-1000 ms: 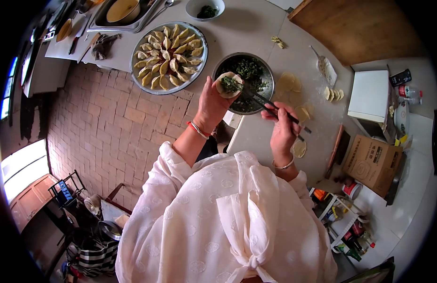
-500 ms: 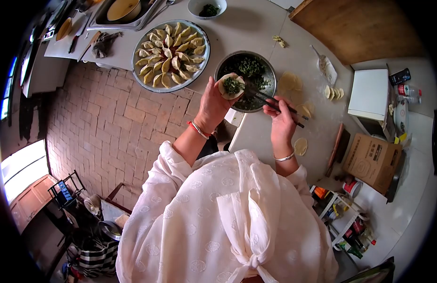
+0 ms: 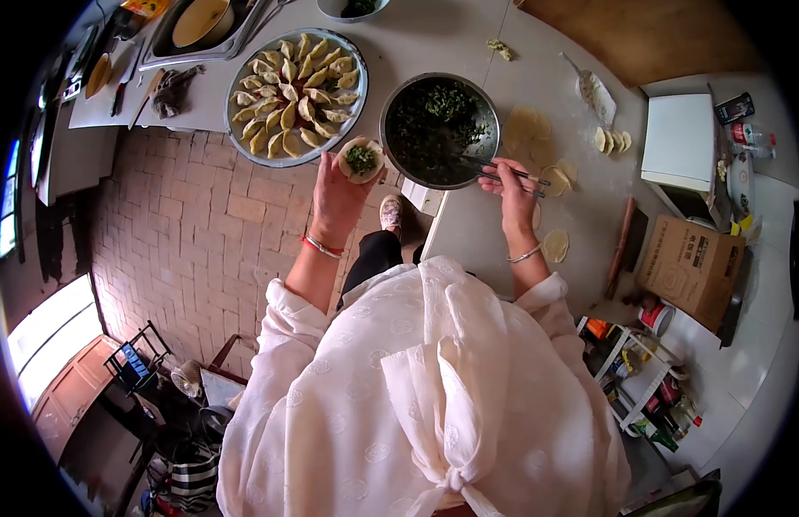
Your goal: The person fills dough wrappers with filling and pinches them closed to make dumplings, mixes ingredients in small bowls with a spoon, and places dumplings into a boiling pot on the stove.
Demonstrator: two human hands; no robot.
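My left hand (image 3: pixel 337 200) holds a round dumpling wrapper (image 3: pixel 372 172) with a mound of chopped green filling (image 3: pixel 360 159) on it, just below the edge of a big round tray (image 3: pixel 358 103). Rows of folded dumplings (image 3: pixel 289 116) lie on that tray. In my right hand (image 3: pixel 513 191) is a pair of dark chopsticks (image 3: pixel 529 177), their tips reaching into the rim area of a metal bowl (image 3: pixel 497 129). Dark green filling (image 3: pixel 447 108) is inside this bowl. Flat wrappers (image 3: pixel 527 129) are spread on the counter to its right.
A white bowl (image 3: pixel 380 12) with greens stands at the back. A scoop of flour (image 3: pixel 596 95), cut dough pieces (image 3: pixel 612 140) and a rolling pin (image 3: pixel 622 246) lie at the right, near a cardboard box (image 3: pixel 692 267). Brick floor (image 3: pixel 201 207) shows beyond the counter edge at left.
My left hand has moved left with the filled wrapper, away from the metal bowl. The chopsticks have come away from the wrapper and now point into the bowl.
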